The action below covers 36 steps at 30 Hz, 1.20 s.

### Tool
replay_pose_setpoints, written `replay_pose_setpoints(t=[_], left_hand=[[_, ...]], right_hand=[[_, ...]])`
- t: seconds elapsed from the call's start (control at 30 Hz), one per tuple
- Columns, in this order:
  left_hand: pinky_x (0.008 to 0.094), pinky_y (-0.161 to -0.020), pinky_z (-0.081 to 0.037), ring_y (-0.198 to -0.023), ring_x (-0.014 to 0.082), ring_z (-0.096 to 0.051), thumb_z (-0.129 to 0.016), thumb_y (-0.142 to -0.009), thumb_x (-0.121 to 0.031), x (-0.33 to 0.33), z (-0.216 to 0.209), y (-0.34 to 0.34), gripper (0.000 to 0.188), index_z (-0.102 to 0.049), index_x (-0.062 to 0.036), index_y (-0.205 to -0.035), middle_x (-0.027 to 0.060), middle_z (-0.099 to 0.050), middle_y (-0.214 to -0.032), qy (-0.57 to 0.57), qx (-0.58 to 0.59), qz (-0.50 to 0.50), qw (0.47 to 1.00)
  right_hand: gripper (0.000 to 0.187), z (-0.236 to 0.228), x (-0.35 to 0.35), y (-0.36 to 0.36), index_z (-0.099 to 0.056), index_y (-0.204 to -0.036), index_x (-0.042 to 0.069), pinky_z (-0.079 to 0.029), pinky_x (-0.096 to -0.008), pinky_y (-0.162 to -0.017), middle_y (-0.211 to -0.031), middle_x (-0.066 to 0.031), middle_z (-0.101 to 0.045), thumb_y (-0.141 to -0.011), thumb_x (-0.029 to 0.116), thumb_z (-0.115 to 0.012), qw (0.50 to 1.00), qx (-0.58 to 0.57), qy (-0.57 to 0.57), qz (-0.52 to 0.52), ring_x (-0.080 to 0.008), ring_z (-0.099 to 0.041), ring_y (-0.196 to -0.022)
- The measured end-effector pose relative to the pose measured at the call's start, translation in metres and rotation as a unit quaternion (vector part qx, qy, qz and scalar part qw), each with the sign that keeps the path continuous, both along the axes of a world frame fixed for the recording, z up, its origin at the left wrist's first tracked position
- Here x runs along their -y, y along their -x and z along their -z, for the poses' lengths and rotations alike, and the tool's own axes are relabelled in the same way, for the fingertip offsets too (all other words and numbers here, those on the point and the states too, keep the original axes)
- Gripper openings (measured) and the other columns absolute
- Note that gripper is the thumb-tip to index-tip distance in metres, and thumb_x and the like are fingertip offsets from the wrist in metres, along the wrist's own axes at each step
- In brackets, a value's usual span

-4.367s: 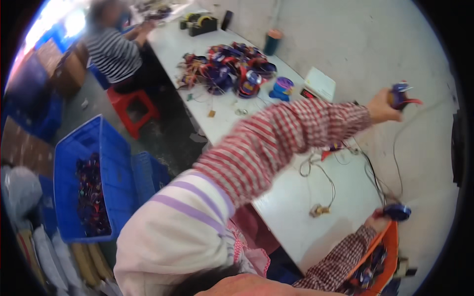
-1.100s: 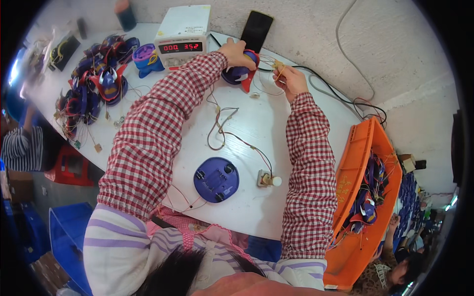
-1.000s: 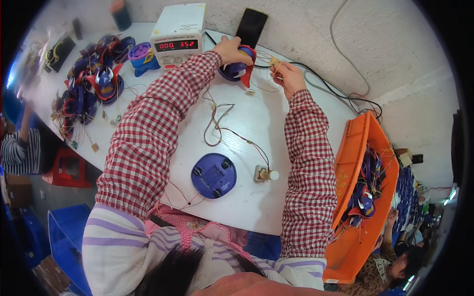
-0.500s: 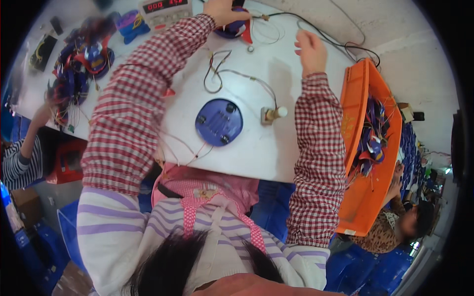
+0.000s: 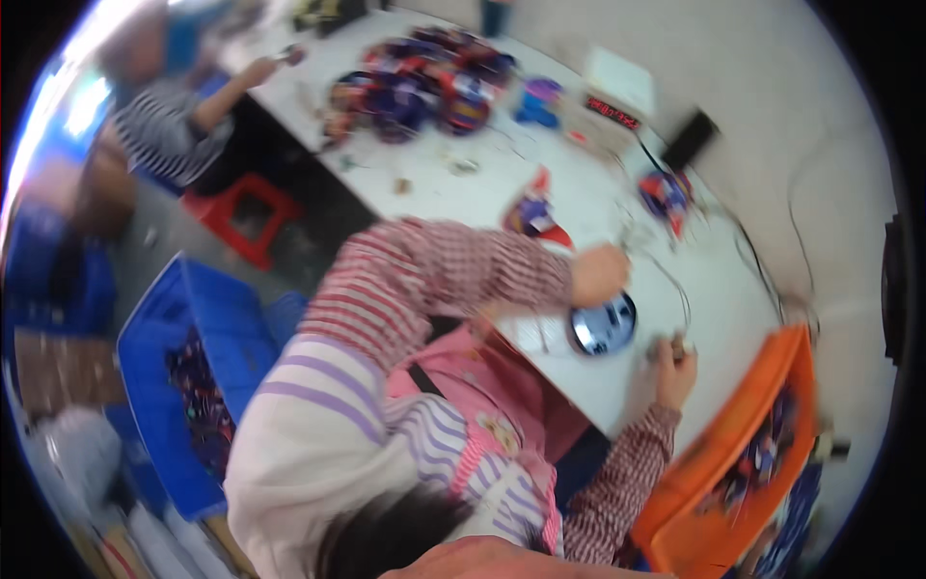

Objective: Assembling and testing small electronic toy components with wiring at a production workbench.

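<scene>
My left hand (image 5: 600, 276) is closed over the far edge of a round dark-blue disc (image 5: 605, 326), its fingers curled and blurred. What those fingers hold, if anything, I cannot make out. To the disc's right, my right hand (image 5: 674, 374) is closed round a small metal piece (image 5: 678, 347), mostly hidden by the fingers. A thin cable (image 5: 680, 280) runs across the white table (image 5: 733, 318) toward that piece. Beyond my left sleeve lies a purple-and-red toy part (image 5: 533, 214). A second purple-and-red toy part (image 5: 666, 196) with wires sits farther back.
An orange bin (image 5: 675, 502) with toy parts stands at right. A power supply (image 5: 617, 96) with a red display and a blue-purple container (image 5: 538, 101) stand at the back. Many toy parts (image 5: 424, 82) are heaped far left, near a co-worker's arm (image 5: 227, 92). A blue bin (image 5: 183, 289) is at left.
My view has swung to the left. My left hand has left the toy part at the back and come to the disc. My right hand, previously open and raised, has closed on the small metal piece.
</scene>
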<state>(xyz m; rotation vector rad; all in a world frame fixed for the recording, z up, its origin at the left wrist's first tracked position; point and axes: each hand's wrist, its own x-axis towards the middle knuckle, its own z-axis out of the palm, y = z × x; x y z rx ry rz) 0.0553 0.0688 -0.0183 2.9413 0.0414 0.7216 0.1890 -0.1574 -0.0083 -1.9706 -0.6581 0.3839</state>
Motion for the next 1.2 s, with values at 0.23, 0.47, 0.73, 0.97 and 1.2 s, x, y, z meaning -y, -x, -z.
replay_pose_setpoints(t=[0.23,0.47,0.73,0.97,1.2], left_hand=[[0.0372,-0.07,-0.047,-0.081,0.0295,-0.052,-0.051,-0.076,-0.012,0.024,0.016,0.014,0.019,-0.055,-0.002,-0.092,0.0164,-0.052,-0.087,0.05,0.085,-0.041,0.994],[0.0424,-0.066,-0.048,-0.074,0.036,-0.059,-0.053,-0.078,-0.022,0.006,0.027,0.018,0.023,-0.06,-0.0011,-0.083,0.0185,-0.062,-0.083,0.245,-0.102,-0.128,0.956],[0.0421,-0.059,-0.047,-0.066,0.0371,-0.061,-0.052,-0.077,-0.016,0.018,0.008,0.024,0.021,-0.056,-0.0027,-0.093,0.0169,-0.064,-0.075,0.319,-0.112,-0.104,0.935],[0.043,-0.056,-0.047,-0.063,0.0379,-0.06,-0.051,-0.076,-0.014,0.023,0.009,0.032,0.023,-0.052,-0.0028,-0.096,0.0183,-0.063,-0.071,0.301,-0.084,-0.115,0.943],[0.0444,-0.057,-0.047,-0.063,0.0394,-0.06,-0.051,-0.076,-0.014,0.025,0.011,0.034,0.021,-0.051,-0.0022,-0.094,0.0191,-0.063,-0.071,0.316,-0.073,-0.105,0.94]], right_hand=[[0.018,-0.034,-0.015,0.007,-0.061,-0.083,0.006,-0.036,-0.0195,-0.042,-0.066,-0.0019,-0.057,-0.085,0.024,-0.061,1.0,-0.015,-0.019,-0.009,-0.0069,-0.044,-0.051],[0.025,-0.044,-0.023,0.04,-0.06,-0.101,-0.001,-0.042,-0.0198,-0.045,-0.077,-0.0076,-0.062,-0.084,0.018,-0.062,0.972,-0.168,-0.164,0.001,-0.0087,-0.049,-0.053],[0.018,-0.038,-0.038,0.072,-0.059,-0.096,-0.001,-0.044,-0.0196,-0.047,-0.079,-0.0059,-0.057,-0.082,0.008,-0.065,0.981,-0.068,-0.173,-0.055,-0.0102,-0.05,-0.053],[0.023,-0.016,-0.04,0.089,-0.058,-0.1,0.0,-0.045,-0.0215,-0.052,-0.088,-0.0063,-0.054,-0.079,0.005,-0.067,0.98,0.139,-0.108,-0.096,-0.0119,-0.052,-0.06],[0.026,-0.01,-0.045,0.096,-0.059,-0.101,0.001,-0.045,-0.024,-0.058,-0.09,-0.0082,-0.053,-0.076,0.002,-0.069,0.934,0.329,-0.098,-0.101,-0.0158,-0.054,-0.068]])
